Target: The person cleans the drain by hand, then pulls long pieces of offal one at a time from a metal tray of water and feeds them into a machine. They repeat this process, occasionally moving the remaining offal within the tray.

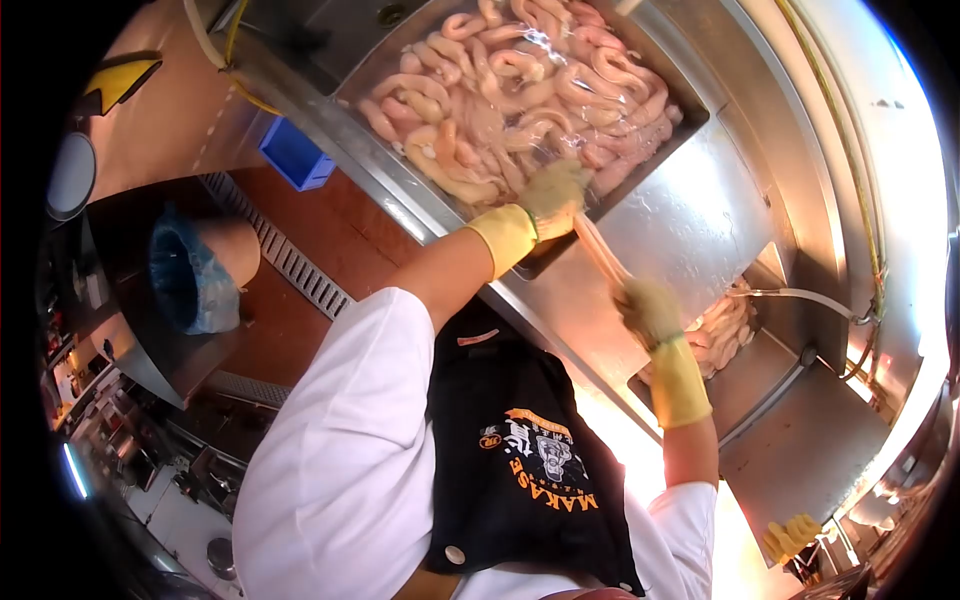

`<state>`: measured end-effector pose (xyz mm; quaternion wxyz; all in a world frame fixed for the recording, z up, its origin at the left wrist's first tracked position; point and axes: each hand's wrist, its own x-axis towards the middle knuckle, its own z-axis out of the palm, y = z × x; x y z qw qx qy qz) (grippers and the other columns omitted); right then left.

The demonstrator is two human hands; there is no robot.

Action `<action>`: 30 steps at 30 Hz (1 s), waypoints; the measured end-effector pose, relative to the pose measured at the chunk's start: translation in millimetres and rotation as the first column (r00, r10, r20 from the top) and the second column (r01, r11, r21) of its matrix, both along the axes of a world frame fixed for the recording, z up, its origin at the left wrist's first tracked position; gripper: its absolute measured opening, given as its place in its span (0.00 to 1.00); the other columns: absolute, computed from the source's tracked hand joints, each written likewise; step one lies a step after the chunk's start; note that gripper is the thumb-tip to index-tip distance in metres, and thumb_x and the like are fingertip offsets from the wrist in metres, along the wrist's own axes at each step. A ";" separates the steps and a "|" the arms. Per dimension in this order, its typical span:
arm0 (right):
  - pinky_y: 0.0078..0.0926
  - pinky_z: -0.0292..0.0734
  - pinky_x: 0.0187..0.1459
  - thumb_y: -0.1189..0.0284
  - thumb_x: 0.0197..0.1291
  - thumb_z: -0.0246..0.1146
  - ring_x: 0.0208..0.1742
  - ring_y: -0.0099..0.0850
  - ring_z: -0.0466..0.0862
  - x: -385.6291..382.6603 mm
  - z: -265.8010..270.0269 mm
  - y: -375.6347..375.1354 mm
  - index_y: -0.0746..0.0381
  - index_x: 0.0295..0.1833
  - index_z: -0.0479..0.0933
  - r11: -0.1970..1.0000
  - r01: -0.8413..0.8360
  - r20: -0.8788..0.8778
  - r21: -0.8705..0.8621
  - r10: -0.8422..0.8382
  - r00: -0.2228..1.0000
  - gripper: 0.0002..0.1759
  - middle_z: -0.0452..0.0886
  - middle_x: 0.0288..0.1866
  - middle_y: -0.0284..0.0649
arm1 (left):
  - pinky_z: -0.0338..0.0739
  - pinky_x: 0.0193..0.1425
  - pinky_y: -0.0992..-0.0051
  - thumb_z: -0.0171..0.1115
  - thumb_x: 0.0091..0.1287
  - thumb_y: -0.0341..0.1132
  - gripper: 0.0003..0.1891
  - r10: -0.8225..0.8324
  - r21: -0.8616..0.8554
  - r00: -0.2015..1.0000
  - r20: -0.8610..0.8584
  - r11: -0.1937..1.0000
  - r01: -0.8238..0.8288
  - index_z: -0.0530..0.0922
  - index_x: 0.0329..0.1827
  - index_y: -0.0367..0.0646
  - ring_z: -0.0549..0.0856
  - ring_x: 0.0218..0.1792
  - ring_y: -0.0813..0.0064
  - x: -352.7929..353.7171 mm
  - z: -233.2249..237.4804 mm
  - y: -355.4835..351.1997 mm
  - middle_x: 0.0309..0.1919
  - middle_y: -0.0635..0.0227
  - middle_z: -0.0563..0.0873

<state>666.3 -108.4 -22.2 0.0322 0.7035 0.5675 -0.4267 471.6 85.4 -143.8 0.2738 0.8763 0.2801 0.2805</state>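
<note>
One word reads loud and clear: MAKASE, in orange capitals on the black apron (470,510). From this head view it sits upside down, running across the chest below the printed graphic (545,450). That graphic is white and orange, and a band of orange characters arches along its edge, but they are too small to make out. Just beside it sits a little round orange emblem (490,438) with letters inside that can't be read either. Near the apron's top edge is a small pale tag (478,338) whose print is only a blur. Far left, a yellow-and-black arrow-shaped marking (120,80) shows no legible wording.
</note>
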 end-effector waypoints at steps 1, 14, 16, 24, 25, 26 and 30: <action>0.47 0.78 0.40 0.73 0.61 0.69 0.40 0.55 0.85 34.8 -8.9 -42.9 0.57 0.45 0.87 0.993 0.053 0.070 0.107 -0.061 0.996 0.07 0.86 0.37 0.50 | 0.80 0.54 0.59 0.66 0.60 0.33 0.05 -0.055 0.110 0.998 -0.009 0.992 0.056 0.86 0.35 0.42 0.84 0.48 0.52 0.5 -2.8 3.1 0.40 0.58 0.87; 0.40 0.86 0.53 0.73 0.75 0.59 0.53 0.44 0.93 256.2 -56.9 -321.6 0.58 0.67 0.84 0.642 0.749 0.536 0.163 -0.695 0.480 0.19 0.93 0.55 0.47 | 0.77 0.60 0.60 0.76 0.50 0.39 0.07 0.013 0.220 0.869 -0.494 0.969 0.110 0.89 0.23 0.48 0.84 0.49 0.57 26.3 36.6 0.6 0.31 0.65 0.87; 0.41 0.86 0.54 0.71 0.74 0.62 0.54 0.46 0.92 258.8 -53.5 -315.6 0.58 0.68 0.83 0.555 0.831 0.603 -0.034 -0.651 0.460 0.20 0.92 0.56 0.49 | 0.78 0.58 0.58 0.75 0.51 0.38 0.05 0.062 0.208 0.901 -0.429 0.978 0.031 0.88 0.24 0.48 0.85 0.49 0.57 17.9 27.7 -9.2 0.31 0.65 0.87; 0.45 0.80 0.67 0.68 0.62 0.73 0.67 0.52 0.83 89.1 -60.1 -65.3 0.55 0.72 0.78 0.780 -0.084 0.378 0.620 -0.203 0.903 0.31 0.84 0.69 0.49 | 0.78 0.55 0.60 0.72 0.52 0.34 0.03 -0.045 0.144 0.936 -0.348 0.984 0.101 0.88 0.23 0.48 0.86 0.44 0.58 8.2 34.0 -16.5 0.28 0.65 0.87; 0.45 0.80 0.67 0.68 0.60 0.73 0.68 0.50 0.83 36.7 -36.7 -25.9 0.55 0.67 0.82 0.819 0.080 0.247 0.568 -0.263 0.933 0.27 0.82 0.70 0.48 | 0.78 0.54 0.61 0.72 0.52 0.33 0.02 -0.080 0.155 0.938 -0.338 0.978 0.140 0.87 0.23 0.48 0.86 0.43 0.58 7.3 36.5 -14.7 0.28 0.65 0.87; 0.46 0.81 0.65 0.67 0.61 0.71 0.65 0.51 0.84 -10.1 -8.6 16.0 0.56 0.62 0.83 0.816 0.045 0.246 0.577 -0.226 0.942 0.22 0.84 0.66 0.48 | 0.78 0.54 0.61 0.72 0.52 0.33 0.02 -0.081 0.159 0.937 -0.339 0.977 0.142 0.87 0.23 0.48 0.86 0.43 0.58 7.4 37.3 -14.5 0.28 0.65 0.87; 0.52 0.81 0.58 0.64 0.64 0.69 0.56 0.54 0.87 -42.3 -26.0 72.0 0.56 0.52 0.83 0.966 0.108 0.364 0.234 -0.190 0.912 0.13 0.89 0.50 0.51 | 0.78 0.54 0.62 0.73 0.49 0.36 0.04 -0.120 0.223 0.940 -0.319 0.955 0.197 0.86 0.22 0.48 0.85 0.42 0.59 9.6 41.3 -4.5 0.28 0.65 0.87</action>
